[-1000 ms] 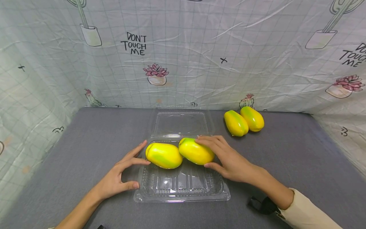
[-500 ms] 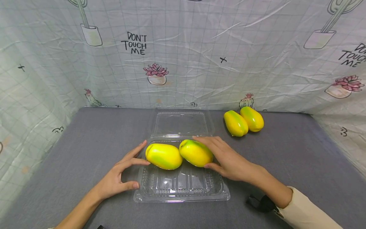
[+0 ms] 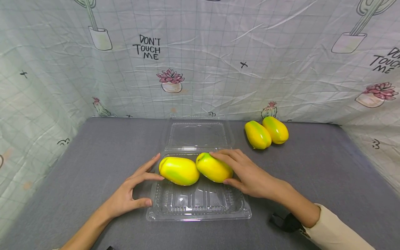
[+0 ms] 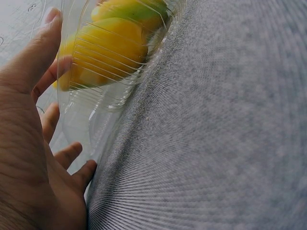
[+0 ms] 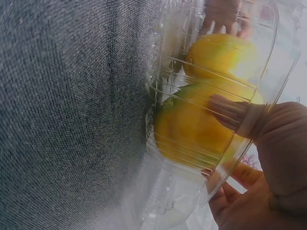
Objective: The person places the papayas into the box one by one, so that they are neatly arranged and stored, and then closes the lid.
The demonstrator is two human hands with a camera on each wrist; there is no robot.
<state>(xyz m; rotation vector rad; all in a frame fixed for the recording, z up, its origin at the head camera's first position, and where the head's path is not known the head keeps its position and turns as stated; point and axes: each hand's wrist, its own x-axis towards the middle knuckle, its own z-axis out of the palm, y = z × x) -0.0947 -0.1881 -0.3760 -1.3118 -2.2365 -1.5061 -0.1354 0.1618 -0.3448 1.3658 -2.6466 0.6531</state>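
A clear plastic clamshell box (image 3: 200, 218) lies with its lid (image 3: 198, 137) folded back. Two oblong yellow fruits with green patches, shaped like papayas, lie side by side in its base, toward the hinge. My right hand (image 3: 247, 172) holds the right fruit (image 3: 214, 169) at its right end, thumb on the near side and fingers over the top. Beside the box's left wall, my left hand (image 3: 129, 191) is spread, fingertips close to the end of the left fruit (image 3: 178, 171). In the left wrist view, a fruit (image 4: 108, 50) shows through the ribbed plastic.
Two more fruits of the same sort, one left (image 3: 257, 134) and one right (image 3: 275, 130), lie together at the back right. Grey cloth (image 3: 103, 156) covers the table. A printed curtain (image 3: 203, 69) rises behind it and along both sides.
The right fruit has come slightly toward me and lower in the box. My right index finger lifted from it, then came back onto its top. My left hand has stayed put.
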